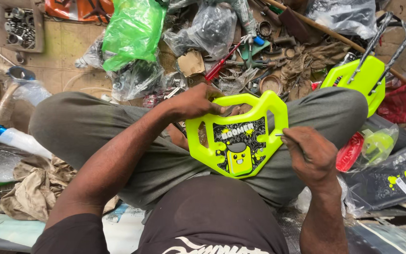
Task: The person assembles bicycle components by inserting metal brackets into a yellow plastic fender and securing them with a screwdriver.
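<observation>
1. neon yellow plastic plate (238, 136): shield shaped, with cut-out openings along its top and sides and a black sticker of a cartoon square figure at its centre. it lies flat on the person's lap, across the grey trousers (95, 127), between the two knees.
2. left hand (196, 101): rests on the plate's upper left edge, fingers (217, 109) curled through the top opening and clamped on the rim.
3. right hand (311, 155): at the plate's right edge, fingers together, pinched on a thin metal tool (279, 135) whose tip touches the plate's side. what kind of tool it is cannot be told.
4. second neon yellow plate (355, 77): same colour, on the floor beyond the right knee, with black and grey striped bars (381, 35) rising from it.
5. green plastic bag (132, 30): upper left of the floor pile, beside clear bags of small parts (210, 28).
6. red-handled screwdriver (222, 63): lies among loose metal rings and scraps, well beyond the plate.
7. clear bag with a yellow-green wheel (377, 143): just right of the right knee, next to a red plastic piece (349, 153).
8. black sheet with the same cartoon figure (400, 181): wrapped in clear film, lower right.
9. tan rag (34, 188): crumpled on the floor, lower left.
10. tray of metal nuts (17, 26): top left corner.
</observation>
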